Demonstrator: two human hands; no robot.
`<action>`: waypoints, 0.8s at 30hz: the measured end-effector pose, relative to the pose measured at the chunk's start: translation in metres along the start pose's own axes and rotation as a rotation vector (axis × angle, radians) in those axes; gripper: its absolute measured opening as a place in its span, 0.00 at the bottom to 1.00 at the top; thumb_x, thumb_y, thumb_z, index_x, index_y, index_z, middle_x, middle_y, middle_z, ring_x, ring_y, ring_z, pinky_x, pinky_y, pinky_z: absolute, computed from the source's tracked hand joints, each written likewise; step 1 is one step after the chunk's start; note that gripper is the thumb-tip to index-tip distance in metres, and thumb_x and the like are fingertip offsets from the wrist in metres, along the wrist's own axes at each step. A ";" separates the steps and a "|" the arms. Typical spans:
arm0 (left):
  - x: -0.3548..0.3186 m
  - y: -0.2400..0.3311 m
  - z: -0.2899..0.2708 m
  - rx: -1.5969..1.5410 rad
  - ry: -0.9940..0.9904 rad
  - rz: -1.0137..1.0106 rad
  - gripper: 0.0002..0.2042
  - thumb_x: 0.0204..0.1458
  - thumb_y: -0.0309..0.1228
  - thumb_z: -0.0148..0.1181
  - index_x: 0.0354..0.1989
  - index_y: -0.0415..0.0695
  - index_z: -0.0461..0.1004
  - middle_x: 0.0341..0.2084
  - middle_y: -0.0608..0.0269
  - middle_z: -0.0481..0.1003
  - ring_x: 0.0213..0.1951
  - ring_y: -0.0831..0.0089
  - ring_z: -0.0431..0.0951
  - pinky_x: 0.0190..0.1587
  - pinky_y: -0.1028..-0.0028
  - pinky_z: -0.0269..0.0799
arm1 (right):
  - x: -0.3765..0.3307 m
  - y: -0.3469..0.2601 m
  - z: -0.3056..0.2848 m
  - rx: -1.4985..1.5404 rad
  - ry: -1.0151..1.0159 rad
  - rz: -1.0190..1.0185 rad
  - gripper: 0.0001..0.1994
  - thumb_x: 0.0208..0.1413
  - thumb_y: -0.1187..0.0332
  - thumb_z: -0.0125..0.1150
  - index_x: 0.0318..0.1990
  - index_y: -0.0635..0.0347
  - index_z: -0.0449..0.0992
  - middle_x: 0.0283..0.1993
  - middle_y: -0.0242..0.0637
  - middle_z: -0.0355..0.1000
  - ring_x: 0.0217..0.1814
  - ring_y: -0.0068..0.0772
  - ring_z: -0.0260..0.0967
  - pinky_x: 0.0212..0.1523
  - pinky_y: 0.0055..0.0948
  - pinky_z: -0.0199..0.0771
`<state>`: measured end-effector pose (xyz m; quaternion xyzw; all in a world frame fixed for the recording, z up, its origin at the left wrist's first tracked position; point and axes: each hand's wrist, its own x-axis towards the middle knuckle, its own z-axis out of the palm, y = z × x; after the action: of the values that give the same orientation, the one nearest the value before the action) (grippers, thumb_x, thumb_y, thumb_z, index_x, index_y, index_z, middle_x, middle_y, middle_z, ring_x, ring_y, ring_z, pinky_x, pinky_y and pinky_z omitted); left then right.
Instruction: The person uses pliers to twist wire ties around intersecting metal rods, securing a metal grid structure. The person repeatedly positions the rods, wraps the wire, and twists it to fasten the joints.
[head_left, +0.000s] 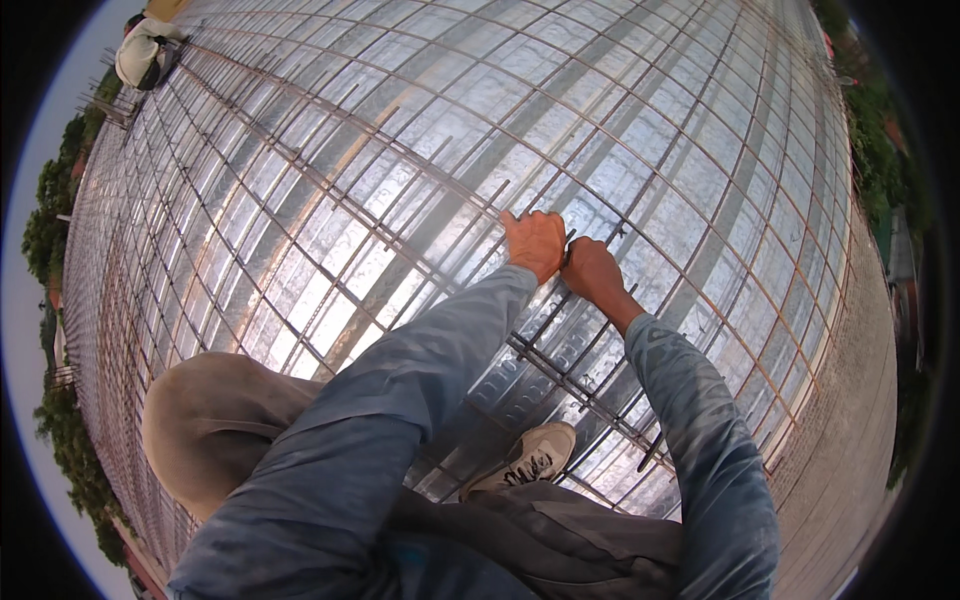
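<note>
My left hand (537,243) is closed, knuckles up, over the crossing bars of a steel rebar mesh (610,232). What its fingers grip is hidden from above. Close against it on the right, my right hand (595,268) makes a fist. A short, thin dark piece (569,247) shows between the two hands, next to the right thumb side; whether it is a tool or a bar end, I cannot tell. Both hands sit just at the level of the mesh, above shiny ribbed metal decking (520,150).
My shoe (530,458) stands among the bars below my hands, and my bent knee (215,425) is at the left. Overlapping bars (590,400) run near the shoe. Another person (148,50) bends over at the far left. A concrete-coloured edge strip (850,400) borders the right.
</note>
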<state>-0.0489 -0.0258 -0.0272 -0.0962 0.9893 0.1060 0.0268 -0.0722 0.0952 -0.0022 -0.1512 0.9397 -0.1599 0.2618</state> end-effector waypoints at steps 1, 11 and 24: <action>0.001 0.002 -0.003 0.017 -0.039 0.012 0.06 0.55 0.29 0.61 0.35 0.52 0.85 0.32 0.61 0.84 0.39 0.63 0.85 0.55 0.47 0.58 | -0.001 0.001 0.000 -0.002 0.008 -0.007 0.12 0.55 0.67 0.63 0.42 0.67 0.83 0.45 0.58 0.81 0.51 0.59 0.80 0.52 0.49 0.81; 0.010 0.009 -0.011 -0.185 0.011 -0.061 0.09 0.57 0.27 0.55 0.38 0.46 0.84 0.28 0.54 0.84 0.36 0.52 0.84 0.54 0.48 0.61 | 0.004 0.025 0.002 0.029 -0.026 -0.043 0.15 0.57 0.64 0.62 0.42 0.70 0.80 0.44 0.62 0.80 0.50 0.62 0.80 0.50 0.51 0.80; -0.009 -0.017 -0.005 -0.821 -0.014 0.096 0.05 0.56 0.19 0.61 0.39 0.36 0.82 0.27 0.58 0.82 0.30 0.72 0.81 0.38 0.70 0.77 | -0.007 0.004 -0.007 0.058 0.072 -0.114 0.13 0.54 0.67 0.62 0.39 0.69 0.83 0.40 0.60 0.81 0.46 0.61 0.81 0.46 0.50 0.83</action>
<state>-0.0367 -0.0419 -0.0248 -0.0521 0.8680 0.4937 -0.0121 -0.0707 0.1027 0.0055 -0.1910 0.9333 -0.2071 0.2227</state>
